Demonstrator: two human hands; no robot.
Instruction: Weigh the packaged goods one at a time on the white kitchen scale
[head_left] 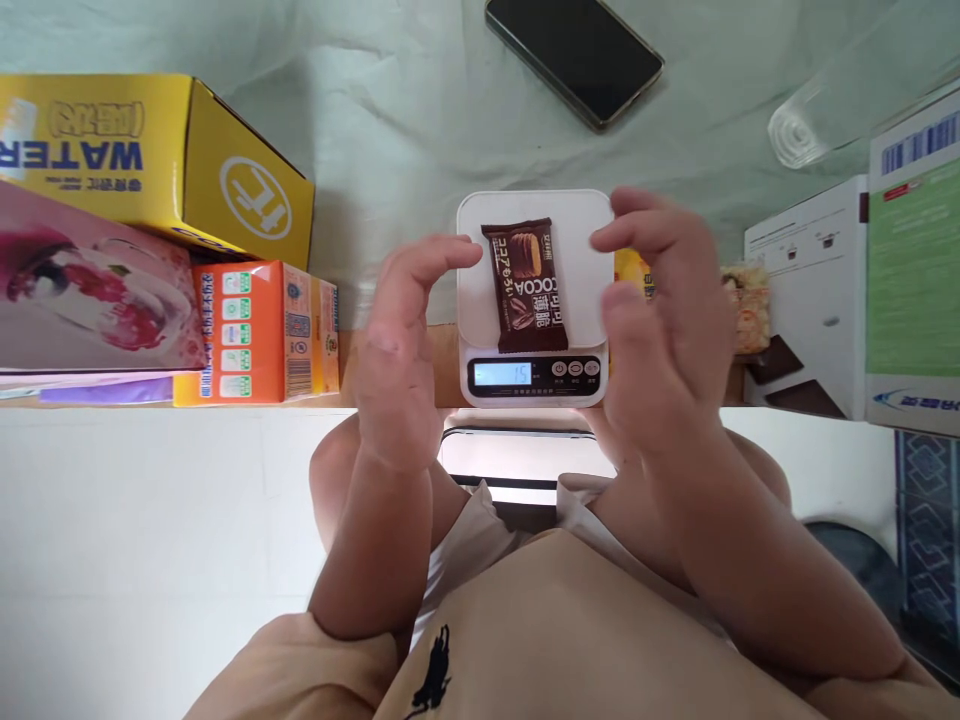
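A brown packet of cocoa crisps [527, 285] lies face up, slightly tilted, on the white platform of a kitchen scale [472, 320]. The scale's lit display [502, 374] seems to read 15. To the left of the packet is my left hand [401, 360], fingers curved and holding nothing, its fingertips close to the packet's upper left corner. My right hand [664, 320] hovers at the scale's right edge, thumb and fingers apart, with nothing between them. Partly hidden behind that hand is a yellow package [631, 268].
A dark phone [577, 60] lies at the back. Yellow [247, 170], pink [97, 290] and orange [240, 330] boxes stand at the left. On the right are a snack packet [752, 305], a white box [817, 260], a green-and-white box [915, 270] and a clear plastic item [799, 130].
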